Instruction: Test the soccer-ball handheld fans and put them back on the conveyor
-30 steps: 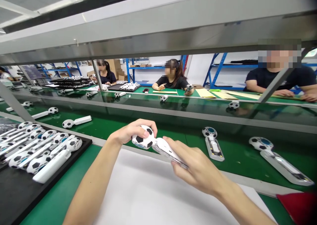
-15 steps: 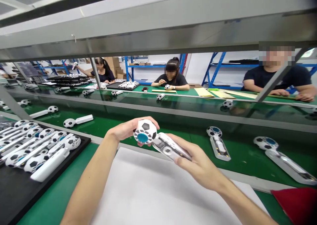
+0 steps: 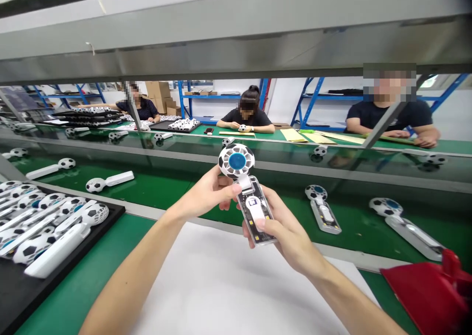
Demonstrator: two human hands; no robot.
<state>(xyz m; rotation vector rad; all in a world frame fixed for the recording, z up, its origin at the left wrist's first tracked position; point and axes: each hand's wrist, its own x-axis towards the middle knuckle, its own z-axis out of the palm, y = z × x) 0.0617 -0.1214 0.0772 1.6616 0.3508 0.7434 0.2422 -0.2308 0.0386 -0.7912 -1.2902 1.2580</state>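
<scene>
Both my hands hold a soccer-ball handheld fan [image 3: 254,205] upright over a white sheet [image 3: 228,286]. Its round head has a blue centre and faces me, and its clear handle shows a circuit board with yellow spots. My left hand [image 3: 206,192] is closed at the neck, thumb on the front just under the head. Around the lower handle my right hand [image 3: 282,222] is closed, its thumb pressing near a white oval piece on the front. The fingers behind the fan are partly hidden.
A black tray [image 3: 106,232] of similar fans stands at left. More fans, such as one fan [image 3: 324,209] at right, lie on the green conveyor [image 3: 177,190]. A red cloth item [image 3: 424,291] lies at lower right. Co-workers sit across the line; a metal beam [image 3: 221,50] runs overhead.
The fan has turned from lying slanted to upright, its blue centre and handle front now facing me. My left hand has moved from the ball head down to the neck.
</scene>
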